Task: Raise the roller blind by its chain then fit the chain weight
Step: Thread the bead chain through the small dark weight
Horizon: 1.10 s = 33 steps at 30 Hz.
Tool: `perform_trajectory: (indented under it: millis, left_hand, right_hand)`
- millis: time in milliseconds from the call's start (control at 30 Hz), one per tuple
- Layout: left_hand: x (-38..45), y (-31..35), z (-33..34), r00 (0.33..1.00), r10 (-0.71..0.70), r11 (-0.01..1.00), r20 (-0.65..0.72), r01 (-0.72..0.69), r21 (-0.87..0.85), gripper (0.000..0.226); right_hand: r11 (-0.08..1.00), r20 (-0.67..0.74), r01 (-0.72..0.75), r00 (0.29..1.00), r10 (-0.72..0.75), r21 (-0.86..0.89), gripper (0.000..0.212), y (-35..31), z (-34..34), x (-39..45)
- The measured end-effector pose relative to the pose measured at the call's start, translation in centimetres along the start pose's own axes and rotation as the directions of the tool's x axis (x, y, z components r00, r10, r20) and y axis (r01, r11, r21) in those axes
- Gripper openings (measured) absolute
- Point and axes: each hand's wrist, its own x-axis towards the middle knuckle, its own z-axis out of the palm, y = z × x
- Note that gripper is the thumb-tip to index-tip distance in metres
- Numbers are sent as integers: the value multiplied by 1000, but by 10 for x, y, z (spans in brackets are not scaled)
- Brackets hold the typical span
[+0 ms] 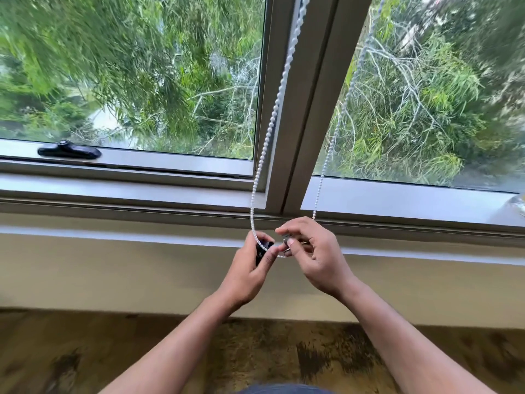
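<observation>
Both hands [284, 251] pinch chain [272, 120] loop's bottom, weight [262, 249] upright

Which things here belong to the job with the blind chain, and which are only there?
For the job:
- bead chain
- black chain weight, in the left hand
- small silvery part, in the right hand

Only there:
- black window handle
- window frame

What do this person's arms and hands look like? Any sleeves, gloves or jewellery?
Both arms are bare, with no sleeves in view. The left hand and right hand wear no gloves, and no rings, watch or bracelets show on the visible sides. The fingernails look short and unpainted.
</observation>
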Motion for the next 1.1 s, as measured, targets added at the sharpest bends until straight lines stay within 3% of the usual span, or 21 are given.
perform_trajectory:
  millis: [167, 267, 367, 633, 733, 967, 1100]
  left_hand:
    - [-1, 1, 8, 998, 5, 1000, -66, -5, -3, 31]
    - [-3, 3, 9, 994, -21, 1000, -109, 20, -9, 28]
    - [-4, 4, 8, 990, -81, 993, -118, 70, -90, 34]
    - [-2, 17, 4, 992, -107, 963, -72, 85, -255, 39]
    - [-1, 19, 2, 994, -93, 968, -56, 77, -240, 47]
    - [5, 21, -3, 992, -78, 994, -95, 70, -86, 42]
    - [9, 21, -3, 986, -127, 985, -104, 113, -128, 51]
  right_hand:
    - [995, 35, 64, 998, -62, -72, 26, 5, -4, -2]
    - [964, 86, 182, 982, -168, -194, 26, 6, -5, -4]
    - [941, 135, 241, 968, -214, -238, 25, 8, -4, -4]
    - [956, 119, 247, 966, -230, -161, 26, 6, -1, 6]
    - [970, 101, 217, 973, -206, -114, 26, 5, 1, 7]
    - [976, 99, 198, 977, -189, -89, 27, 0, -1, 10]
    - [971, 117, 222, 970, -211, -85, 37, -2, -1, 7]
